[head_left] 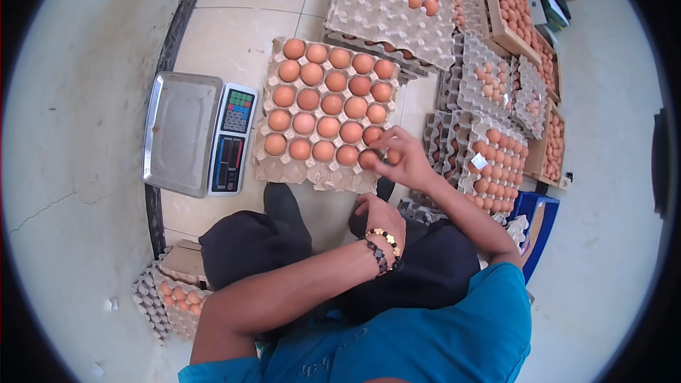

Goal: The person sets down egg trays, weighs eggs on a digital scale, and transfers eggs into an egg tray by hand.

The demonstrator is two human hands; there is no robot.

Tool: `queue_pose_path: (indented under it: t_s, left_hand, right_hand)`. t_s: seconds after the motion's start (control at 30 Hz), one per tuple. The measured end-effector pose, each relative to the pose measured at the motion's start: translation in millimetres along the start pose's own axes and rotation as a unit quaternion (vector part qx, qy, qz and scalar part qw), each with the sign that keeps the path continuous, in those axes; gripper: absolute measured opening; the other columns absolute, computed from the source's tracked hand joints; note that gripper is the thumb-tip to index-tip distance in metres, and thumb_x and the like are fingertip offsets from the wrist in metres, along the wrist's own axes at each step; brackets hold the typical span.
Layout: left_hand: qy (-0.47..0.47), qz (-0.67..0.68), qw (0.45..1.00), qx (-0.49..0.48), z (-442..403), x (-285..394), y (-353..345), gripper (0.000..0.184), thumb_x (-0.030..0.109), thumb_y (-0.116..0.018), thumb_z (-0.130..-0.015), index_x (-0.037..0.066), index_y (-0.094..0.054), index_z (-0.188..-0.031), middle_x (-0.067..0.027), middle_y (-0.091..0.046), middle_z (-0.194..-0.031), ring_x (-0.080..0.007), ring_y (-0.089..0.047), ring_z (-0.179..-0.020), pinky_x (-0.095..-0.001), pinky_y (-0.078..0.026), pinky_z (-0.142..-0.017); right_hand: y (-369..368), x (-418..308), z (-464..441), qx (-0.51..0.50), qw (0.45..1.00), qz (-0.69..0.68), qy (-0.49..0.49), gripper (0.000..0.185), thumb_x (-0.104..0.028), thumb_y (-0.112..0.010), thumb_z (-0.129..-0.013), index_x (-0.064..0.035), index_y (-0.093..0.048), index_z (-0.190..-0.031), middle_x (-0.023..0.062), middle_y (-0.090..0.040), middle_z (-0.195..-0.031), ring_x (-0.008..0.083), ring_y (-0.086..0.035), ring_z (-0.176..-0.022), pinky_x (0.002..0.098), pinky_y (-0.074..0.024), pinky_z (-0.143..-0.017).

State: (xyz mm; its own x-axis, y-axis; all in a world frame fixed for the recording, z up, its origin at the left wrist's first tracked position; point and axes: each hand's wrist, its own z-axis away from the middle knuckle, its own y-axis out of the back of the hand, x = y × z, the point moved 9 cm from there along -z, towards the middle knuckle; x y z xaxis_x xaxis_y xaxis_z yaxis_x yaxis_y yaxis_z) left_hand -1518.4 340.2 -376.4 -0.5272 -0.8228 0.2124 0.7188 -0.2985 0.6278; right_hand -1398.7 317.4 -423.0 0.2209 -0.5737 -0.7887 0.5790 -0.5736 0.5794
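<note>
A grey pulp egg tray (319, 176) filled with rows of brown eggs (331, 104) lies in front of me on top of another tray. My right hand (403, 159) is at its near right corner, fingers curled around an egg (394, 157). The fingertips are close to an egg (368, 159) seated in the corner; whether they touch it is unclear. My left hand (386, 215), with beaded bracelets (383, 248) at the wrist, rests by my right knee. Its fingers are bent inward, partly hidden, with nothing visible in them.
A digital scale (230, 138) with a metal pan (183, 135) stands left of the tray. Beyond is a stack of trays (397, 25) with several eggs on top. More egg trays (489, 170) and wooden crates (496, 10) line the right. A carton (183, 266) sits lower left.
</note>
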Motion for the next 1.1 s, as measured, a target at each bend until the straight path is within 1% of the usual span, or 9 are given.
queue_pose_path:
  t_s: [0.07, 0.1, 0.2, 0.33, 0.5, 0.7, 0.77, 0.9, 1.1]
  left_hand:
    - [-0.010, 0.000, 1.000, -0.016, 1.2, -0.9, -0.4, 0.025, 0.013, -0.057, -0.093, 0.010, -0.072, -0.113, -0.0072, -0.071, -0.102, -0.0278, -0.066, -0.093, -0.0493, -0.043, -0.092]
    - [-0.018, -0.003, 1.000, -0.020, 1.9, -0.1, 1.5, 0.025, 0.013, -0.057, -0.093, 0.010, -0.072, -0.112, -0.0070, -0.071, -0.101, -0.0277, -0.066, -0.093, -0.0493, -0.042, -0.092]
    - [-0.017, 0.027, 0.999, -0.030, 1.2, -2.9, 1.9, 0.024, 0.014, -0.056, -0.093, 0.010, -0.073, -0.110, -0.0068, -0.072, -0.101, -0.0275, -0.067, -0.094, -0.0490, -0.042, -0.092]
    - [-0.006, 0.027, 1.000, -0.003, -1.3, -8.0, 0.1, 0.024, 0.014, -0.055, -0.093, 0.011, -0.074, -0.108, -0.0067, -0.072, -0.100, -0.0259, -0.068, -0.094, -0.0485, -0.043, -0.092]
    - [-0.003, 0.042, 0.999, 0.000, -8.7, -9.2, -2.6, 0.025, 0.018, -0.054, -0.094, 0.014, -0.073, -0.112, -0.0035, -0.073, -0.108, -0.0229, -0.068, -0.105, -0.0487, -0.043, -0.094]
    - [-0.001, 0.042, 0.999, 0.024, -9.7, -12.0, -0.6, 0.023, 0.021, -0.056, -0.094, 0.015, -0.074, -0.107, -0.0020, -0.073, -0.105, -0.0221, -0.068, -0.102, -0.0459, -0.044, -0.091]
    - [0.003, 0.051, 0.998, 0.027, -9.3, -14.7, 0.3, 0.022, 0.021, -0.057, -0.093, 0.015, -0.074, -0.104, -0.0018, -0.073, -0.102, -0.0216, -0.068, -0.100, -0.0449, -0.045, -0.089]
    - [0.016, 0.051, 0.998, 0.039, -11.1, -19.4, -2.3, 0.021, 0.019, -0.057, -0.092, 0.015, -0.074, -0.103, -0.0035, -0.073, -0.101, -0.0211, -0.068, -0.098, -0.0451, -0.045, -0.087]
    - [0.009, 0.107, 0.994, 0.020, -22.1, -32.5, -8.9, 0.023, 0.019, -0.056, -0.092, 0.011, -0.074, -0.104, -0.0075, -0.072, -0.099, -0.0287, -0.068, -0.091, -0.0501, -0.043, -0.088]
  right_hand:
    - [-3.7, 45.8, 0.4, -0.010, 0.947, -0.252, -0.198, 0.022, -0.020, -0.064, -0.084, -0.0043, -0.066, -0.100, 0.0090, -0.064, -0.097, 0.0230, -0.064, -0.066, 0.0391, -0.0532, -0.060]
    - [-5.5, 46.4, -8.1, -0.016, 0.868, -0.458, -0.193, 0.030, -0.023, -0.048, -0.093, 0.0009, -0.062, -0.102, 0.0134, -0.062, -0.105, 0.0237, -0.065, -0.077, 0.0399, -0.0547, -0.071]
    - [7.7, 17.9, -20.4, 0.008, 0.714, -0.671, -0.198, 0.039, -0.025, -0.038, -0.093, 0.0050, -0.057, -0.108, 0.0172, -0.060, -0.109, 0.0288, -0.063, -0.093, 0.0409, -0.0528, -0.087]
    - [27.0, 3.7, -52.2, -0.013, 0.719, -0.681, -0.141, 0.038, -0.022, -0.039, -0.091, 0.0044, -0.055, -0.114, 0.0193, -0.060, -0.110, 0.0323, -0.061, -0.106, 0.0434, -0.0479, -0.101]
    - [86.8, 21.5, -115.0, 0.094, 0.848, -0.512, -0.101, 0.029, -0.014, -0.054, -0.094, 0.0026, -0.055, -0.118, 0.0152, -0.062, -0.111, 0.0254, -0.067, -0.095, 0.0346, -0.0578, -0.082]
    - [180.5, 84.3, -205.5, 0.234, 0.888, -0.378, -0.120, 0.028, -0.017, -0.065, -0.085, 0.0001, -0.064, -0.107, 0.0128, -0.068, -0.093, 0.0225, -0.069, -0.093, 0.0327, -0.0559, -0.075]
    - [228.3, 81.3, -228.6, 0.318, 0.927, -0.126, -0.153, 0.030, -0.022, -0.070, -0.079, -0.0025, -0.069, -0.103, 0.0150, -0.071, -0.096, 0.0227, -0.069, -0.094, 0.0336, -0.0557, -0.077]
    - [275.9, 52.3, -260.9, 0.439, 0.851, 0.193, -0.216, 0.036, -0.030, -0.077, -0.072, -0.0083, -0.074, -0.100, 0.0189, -0.071, -0.108, 0.0269, -0.069, -0.098, 0.0354, -0.0547, -0.084]
    - [284.9, 86.5, -328.4, 0.315, 0.854, 0.302, -0.282, 0.037, -0.035, -0.078, -0.066, -0.0107, -0.076, -0.094, 0.0140, -0.073, -0.102, 0.0273, -0.069, -0.100, 0.0376, -0.0518, -0.090]
